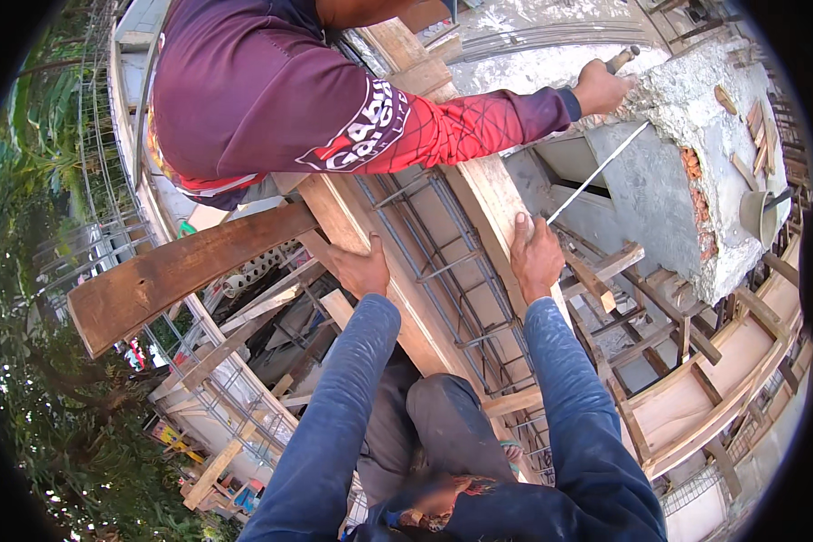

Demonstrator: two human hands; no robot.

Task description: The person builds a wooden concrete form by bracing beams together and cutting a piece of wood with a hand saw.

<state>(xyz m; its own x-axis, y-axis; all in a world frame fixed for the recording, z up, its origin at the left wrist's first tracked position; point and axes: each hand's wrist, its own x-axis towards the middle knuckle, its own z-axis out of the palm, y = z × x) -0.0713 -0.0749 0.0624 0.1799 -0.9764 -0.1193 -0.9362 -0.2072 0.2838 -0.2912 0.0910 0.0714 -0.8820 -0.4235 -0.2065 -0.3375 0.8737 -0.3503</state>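
Note:
My left hand (363,269) is closed on the left wooden form board (406,312), its thumb on the board and its fingers over the outer side. My right hand (537,259) grips the right form board (490,194), with the thumb on the inner side. Between the two boards lies a cage of steel reinforcing bars (447,257). A thin pale rod (599,172) slants up from beside my right fingers; whether they touch it I cannot tell. A dark brown plank (190,266) sticks out to the left, its inner end near my left fingers.
A co-worker's arm (479,131) reaches across the boards, the hand (601,88) holding a tool by its handle. At right stands a rough concrete block (646,199) with a bucket-like container (757,217) on it. Curved wooden formwork (718,379) is lower right; trees (63,397) are at left.

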